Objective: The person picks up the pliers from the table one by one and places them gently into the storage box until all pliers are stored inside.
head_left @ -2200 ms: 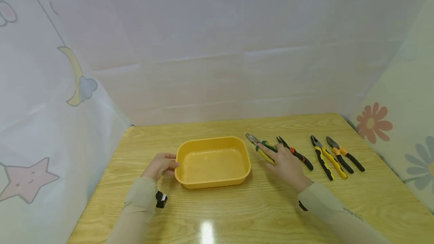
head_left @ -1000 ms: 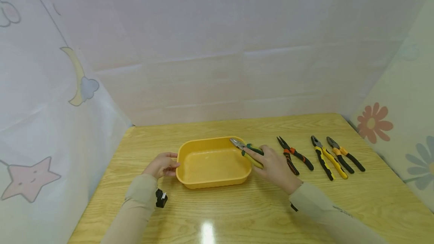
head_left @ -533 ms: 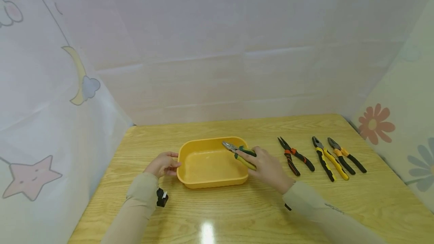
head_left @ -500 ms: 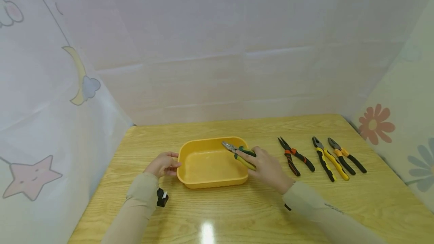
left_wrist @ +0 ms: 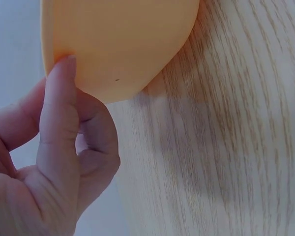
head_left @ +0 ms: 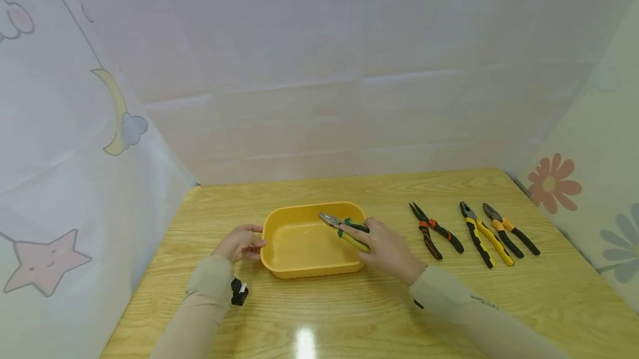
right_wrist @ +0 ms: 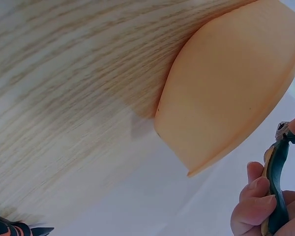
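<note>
A yellow rectangular plastic basin (head_left: 299, 273) with rounded corners stands on the wooden table. My left hand (head_left: 240, 243) pinches its left rim between thumb and fingers; in the left wrist view the thumb (left_wrist: 61, 93) presses on the basin's wall (left_wrist: 118, 44). My right hand (head_left: 386, 248) grips green-and-yellow-handled combination pliers (head_left: 355, 241) over the right part of the basin, jaws pointing to the far left. In the right wrist view, fingers (right_wrist: 258, 209) curl round the pliers' handles (right_wrist: 278, 182), above the basin's rim.
To the right lie needle-nose pliers (head_left: 424, 223) with red-and-black handles, pliers (head_left: 481, 237) with yellow-and-black handles, and pliers (head_left: 506, 229) with orange-and-black handles. Printed cloth walls (head_left: 319, 98) enclose the table (head_left: 319, 320) at the back and sides.
My right hand has carried the green-and-yellow pliers left from the table to over the basin, and a little lower in the last half second. The left hand keeps its hold on the rim.
</note>
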A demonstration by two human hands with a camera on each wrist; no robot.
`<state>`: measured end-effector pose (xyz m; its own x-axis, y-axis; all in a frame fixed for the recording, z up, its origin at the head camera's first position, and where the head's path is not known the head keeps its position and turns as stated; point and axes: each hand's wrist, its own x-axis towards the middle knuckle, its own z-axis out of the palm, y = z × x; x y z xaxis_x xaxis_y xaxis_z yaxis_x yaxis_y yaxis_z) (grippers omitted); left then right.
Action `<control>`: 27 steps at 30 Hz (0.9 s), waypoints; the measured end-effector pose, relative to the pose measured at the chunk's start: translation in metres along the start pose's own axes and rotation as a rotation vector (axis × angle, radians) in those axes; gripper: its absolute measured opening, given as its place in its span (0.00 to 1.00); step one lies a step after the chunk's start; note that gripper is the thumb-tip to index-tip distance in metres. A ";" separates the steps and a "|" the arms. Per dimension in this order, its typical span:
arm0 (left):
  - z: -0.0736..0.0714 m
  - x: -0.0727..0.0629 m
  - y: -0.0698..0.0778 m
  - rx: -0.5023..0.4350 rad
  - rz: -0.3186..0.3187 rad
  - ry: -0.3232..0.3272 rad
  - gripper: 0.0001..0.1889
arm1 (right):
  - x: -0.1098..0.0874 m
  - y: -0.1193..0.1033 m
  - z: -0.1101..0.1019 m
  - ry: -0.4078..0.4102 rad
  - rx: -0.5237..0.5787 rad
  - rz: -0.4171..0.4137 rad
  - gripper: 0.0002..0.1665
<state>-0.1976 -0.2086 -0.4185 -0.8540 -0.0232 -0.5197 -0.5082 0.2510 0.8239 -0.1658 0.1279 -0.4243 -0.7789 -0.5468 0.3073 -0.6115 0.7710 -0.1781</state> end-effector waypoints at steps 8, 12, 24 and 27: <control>0.000 0.002 -0.001 -0.004 -0.006 0.003 0.23 | 0.006 -0.005 0.000 0.009 -0.017 -0.065 0.34; 0.000 0.001 0.000 0.004 -0.008 0.001 0.24 | 0.009 -0.007 -0.002 -0.001 -0.010 -0.071 0.34; 0.000 0.000 0.001 0.000 -0.001 -0.001 0.24 | 0.021 -0.012 -0.002 -0.062 -0.057 -0.158 0.33; 0.000 0.001 0.001 -0.007 -0.009 0.002 0.24 | 0.023 -0.015 -0.001 -0.069 -0.060 -0.178 0.34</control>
<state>-0.1988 -0.2086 -0.4177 -0.8497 -0.0272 -0.5265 -0.5164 0.2444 0.8207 -0.1751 0.1041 -0.4138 -0.6685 -0.6955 0.2635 -0.7323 0.6774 -0.0699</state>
